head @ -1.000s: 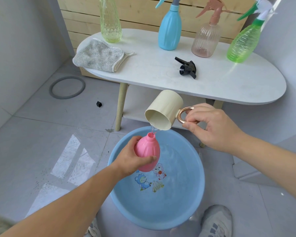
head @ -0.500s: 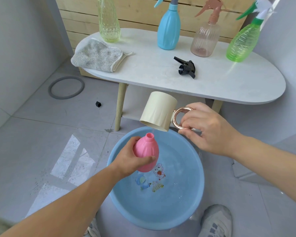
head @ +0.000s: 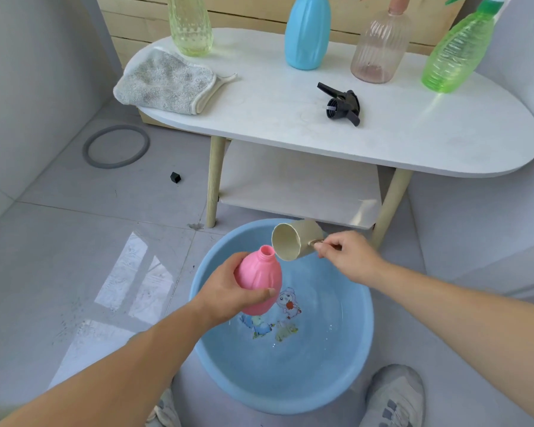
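Lower than a second ago, your cup tips its mouth just beside the neck of the pink bottle, over the basin.

Left hand wraps the bottle's belly. Right hand pinches the cup's ring handle.

Bottle: light, thin plastic, probably wet and slick. Keep the hold mid-belly.

2 bare forearms are stretched forward and inward. The left hand is wrapped round the pink bottle, thumb laid across its front. The right hand is held farther forward, the cup pinched by its handle in curled fingers.
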The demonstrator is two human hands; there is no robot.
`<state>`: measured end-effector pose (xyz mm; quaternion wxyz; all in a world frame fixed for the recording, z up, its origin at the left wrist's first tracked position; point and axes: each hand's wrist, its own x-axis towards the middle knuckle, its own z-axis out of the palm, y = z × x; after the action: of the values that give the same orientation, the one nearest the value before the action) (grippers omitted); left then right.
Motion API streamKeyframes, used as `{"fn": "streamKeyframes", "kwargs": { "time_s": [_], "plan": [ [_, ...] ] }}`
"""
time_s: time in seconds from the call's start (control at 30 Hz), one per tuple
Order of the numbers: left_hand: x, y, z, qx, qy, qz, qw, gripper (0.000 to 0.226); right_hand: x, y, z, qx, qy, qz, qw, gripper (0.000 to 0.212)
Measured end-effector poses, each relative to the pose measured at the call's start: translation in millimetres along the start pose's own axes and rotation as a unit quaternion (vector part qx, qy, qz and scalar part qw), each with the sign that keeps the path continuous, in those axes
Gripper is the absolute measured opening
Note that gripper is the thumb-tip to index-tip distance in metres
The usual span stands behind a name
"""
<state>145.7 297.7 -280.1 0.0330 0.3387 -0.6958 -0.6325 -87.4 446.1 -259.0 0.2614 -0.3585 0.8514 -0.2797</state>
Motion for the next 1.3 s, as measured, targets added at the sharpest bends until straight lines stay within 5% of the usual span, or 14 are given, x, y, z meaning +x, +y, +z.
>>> {"fn": "streamKeyframes", "kwargs": {
  "time_s": [0.47,0.73,1.07,1.3],
  "plan": [
    [3,-32,2,0.013,0.004,-0.061,0.998,0.076,42,66,75,-0.138,-0.151,-0.059,0.977,0.039],
    [9,-37,4,0.028,0.005,-0.072,0.997,0.077,49,71,88,-0.195,-0.171,-0.097,0.961,0.05],
    [8,-36,1,0.025,0.009,-0.065,0.998,0.079,47,69,93,-0.155,-0.175,-0.042,0.971,0.046],
    [5,-30,-1,0.021,0.012,-0.049,0.999,0.076,40,52,82,0.039,-0.144,0.091,0.985,0.037]
  ]
}}
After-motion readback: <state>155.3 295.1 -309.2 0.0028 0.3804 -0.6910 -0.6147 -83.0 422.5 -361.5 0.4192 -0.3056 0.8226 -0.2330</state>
